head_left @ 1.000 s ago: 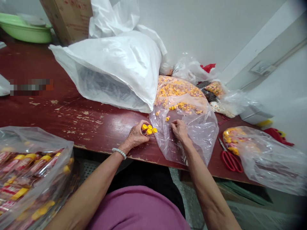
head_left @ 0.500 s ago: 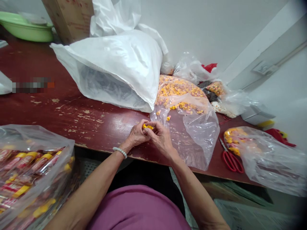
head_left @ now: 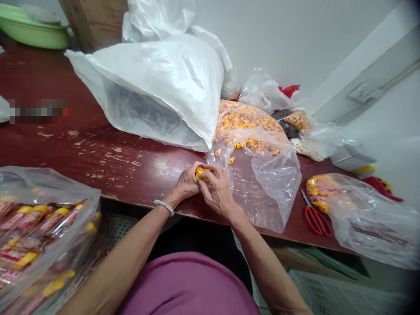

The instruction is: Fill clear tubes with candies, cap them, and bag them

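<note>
Close together over the front edge of the table, my two hands meet around several small yellow caps. My left hand, with a pale bead bracelet at its wrist, is closed around the caps. The fingers of my right hand press on them from the other side, and its fingertips partly cover them. Just beyond my hands lies a clear plastic bag with many yellow and pink caps inside and near its mouth. A large white sack gapes open, showing clear tubes.
At the lower left, a clear bag holds yellow-capped tubes. Red-handled scissors lie on the right beside another bag of caps. A green basin and a cardboard box stand at the back left of the red table.
My right fingers have shifted slightly over the caps, and more yellow rims show between my hands. The view has moved a little; the bags and scissors lie as before.
</note>
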`<state>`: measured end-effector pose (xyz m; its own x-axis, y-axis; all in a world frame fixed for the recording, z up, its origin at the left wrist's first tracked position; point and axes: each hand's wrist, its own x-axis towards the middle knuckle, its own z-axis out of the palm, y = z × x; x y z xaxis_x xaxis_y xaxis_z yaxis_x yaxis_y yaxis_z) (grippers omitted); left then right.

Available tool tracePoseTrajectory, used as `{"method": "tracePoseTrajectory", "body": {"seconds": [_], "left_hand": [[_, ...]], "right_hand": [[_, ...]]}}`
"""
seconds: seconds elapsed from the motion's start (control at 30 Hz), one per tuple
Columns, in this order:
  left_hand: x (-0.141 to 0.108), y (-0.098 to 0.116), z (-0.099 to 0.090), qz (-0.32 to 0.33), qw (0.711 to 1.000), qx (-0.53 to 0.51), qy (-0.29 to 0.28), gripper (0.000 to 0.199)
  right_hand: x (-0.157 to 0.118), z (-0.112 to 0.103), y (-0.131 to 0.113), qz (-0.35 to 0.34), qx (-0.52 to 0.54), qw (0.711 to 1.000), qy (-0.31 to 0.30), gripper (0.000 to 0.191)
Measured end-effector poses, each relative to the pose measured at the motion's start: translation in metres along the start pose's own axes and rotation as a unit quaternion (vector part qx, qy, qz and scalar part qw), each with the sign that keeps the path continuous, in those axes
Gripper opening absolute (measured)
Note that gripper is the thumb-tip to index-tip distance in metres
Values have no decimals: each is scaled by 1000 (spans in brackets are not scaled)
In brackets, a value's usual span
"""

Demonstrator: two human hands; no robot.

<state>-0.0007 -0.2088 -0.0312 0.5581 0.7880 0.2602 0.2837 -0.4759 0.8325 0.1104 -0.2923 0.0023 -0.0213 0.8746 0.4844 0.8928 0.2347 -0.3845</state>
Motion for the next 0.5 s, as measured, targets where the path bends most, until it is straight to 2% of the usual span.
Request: {"method": "tracePoseTrajectory", "body": {"seconds": [0.2, 0.3, 0.37, 0.43, 0.47, 0.5], "left_hand": [[1, 4, -1, -24, 999, 30, -5, 41], [3, 9, -4, -22, 997, 75, -25, 44], [8, 16, -9, -15, 988, 149, -40, 48], [17, 26, -16, -7, 970, 241, -38, 51], [22, 32, -18, 1, 959, 283, -32, 52], [28, 39, -20, 12, 947, 320, -26, 53]], "right_hand": [[5, 3, 5, 25, 64, 998, -8, 8], [6, -1, 7, 58, 130, 988, 53, 8], [8, -7, 10, 91, 195, 970, 114, 8], [9, -12, 15, 155, 302, 924, 177, 7], [9, -13, 17, 202, 376, 880, 209, 9], [10, -13, 20, 251, 460, 818, 236, 9]]}}
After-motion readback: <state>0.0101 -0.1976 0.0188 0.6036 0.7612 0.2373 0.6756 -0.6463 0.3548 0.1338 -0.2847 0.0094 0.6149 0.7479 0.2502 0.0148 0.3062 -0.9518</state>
